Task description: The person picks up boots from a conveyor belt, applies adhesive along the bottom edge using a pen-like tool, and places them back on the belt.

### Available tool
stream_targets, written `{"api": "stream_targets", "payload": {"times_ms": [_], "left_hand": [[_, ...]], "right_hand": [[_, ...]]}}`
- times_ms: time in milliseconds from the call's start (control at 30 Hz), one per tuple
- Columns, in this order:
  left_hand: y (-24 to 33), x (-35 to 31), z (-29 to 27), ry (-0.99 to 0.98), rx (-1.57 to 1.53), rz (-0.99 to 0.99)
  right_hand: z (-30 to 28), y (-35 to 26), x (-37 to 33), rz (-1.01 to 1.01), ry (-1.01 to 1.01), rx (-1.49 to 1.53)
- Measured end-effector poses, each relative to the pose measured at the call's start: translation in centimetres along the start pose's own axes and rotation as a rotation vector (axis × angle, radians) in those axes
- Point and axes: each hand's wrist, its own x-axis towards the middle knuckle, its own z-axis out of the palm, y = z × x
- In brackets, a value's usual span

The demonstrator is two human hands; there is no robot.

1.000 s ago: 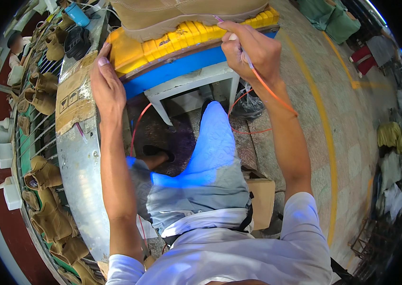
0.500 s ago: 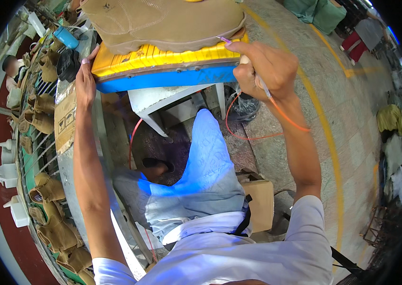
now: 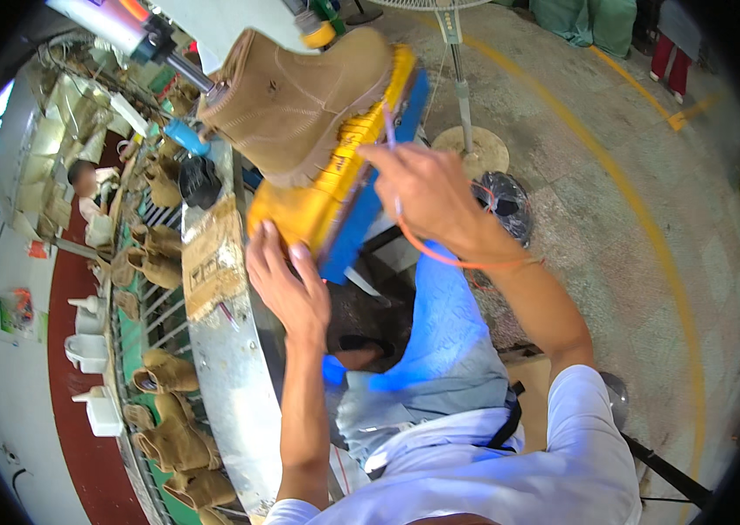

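Note:
A tan suede boot (image 3: pixel 291 101) sits tilted on a yellow ribbed pad (image 3: pixel 289 208), which has a blue base (image 3: pixel 354 229). A metal rod enters the boot's shaft from a machine at upper left. My left hand (image 3: pixel 289 284) grips the near end of the yellow pad, its fingers and thumb around the end. My right hand (image 3: pixel 427 188) is closed around a thin pen-like tool (image 3: pixel 390 131) with a purple front, held near the boot's sole edge. An orange tube (image 3: pixel 440 254) trails from the tool along my right forearm. The tool's tip is blurred.
A metal bench edge (image 3: pixel 221 367) with a cardboard piece (image 3: pixel 212 258) runs at my left. Beyond it stands a rack with several tan boots (image 3: pixel 173 433) and white bottles (image 3: pixel 103 411). A standing fan (image 3: pixel 466 96) is ahead. An open carton (image 3: pixel 527 385) stands beside my leg.
The boot, pad and base have turned, their right end swinging away and their left end toward me. My left hand has moved with the near end. The view has shifted, showing more boot.

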Motion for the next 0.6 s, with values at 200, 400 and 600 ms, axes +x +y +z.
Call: {"api": "stream_targets", "payload": {"times_ms": [200, 400, 600], "left_hand": [[1.0, 9.5, 1.9, 0.108, -0.524, -0.06], [-1.3, 23.0, 6.7, -0.043, -0.917, -0.249], [4.4, 18.3, 3.9, 0.776, -1.089, -0.355]], "right_hand": [[-0.6, -2.3, 2.5, 0.246, -0.145, 0.012], [3.2, -1.2, 6.0, 0.408, -0.25, -0.109], [1.1, 1.6, 6.9, 0.356, -0.298, 0.316]]}}
